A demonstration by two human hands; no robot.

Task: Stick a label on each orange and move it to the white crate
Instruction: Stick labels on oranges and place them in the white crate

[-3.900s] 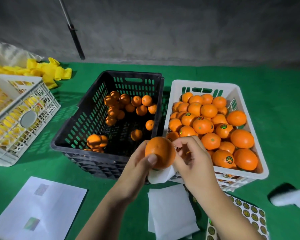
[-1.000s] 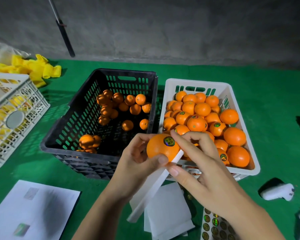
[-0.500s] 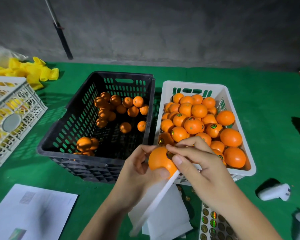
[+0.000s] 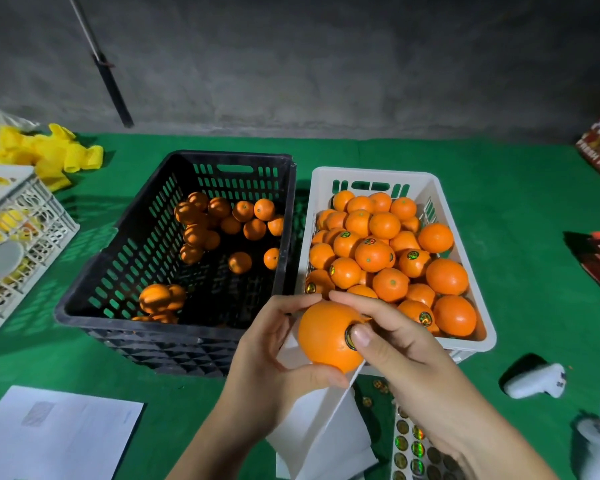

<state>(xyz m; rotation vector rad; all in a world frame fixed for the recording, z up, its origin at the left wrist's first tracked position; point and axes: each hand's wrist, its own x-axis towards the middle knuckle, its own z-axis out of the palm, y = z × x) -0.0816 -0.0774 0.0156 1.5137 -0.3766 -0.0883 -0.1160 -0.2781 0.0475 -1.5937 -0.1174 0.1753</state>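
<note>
The left hand (image 4: 271, 355) cupped the orange (image 4: 328, 336) steady over the white crate (image 4: 478, 344)'s near edge while the right hand (image 4: 395, 337)'s thumb pressed its label (image 4: 349, 337) flat.

Glossy orange (image 4: 326, 336), matt green cloth (image 4: 520, 188)

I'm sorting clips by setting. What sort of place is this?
Probably a small fruit packing station. A black crate and a white crate hold oranges on a green cloth-covered table, and a label sheet lies near the hands.
</note>
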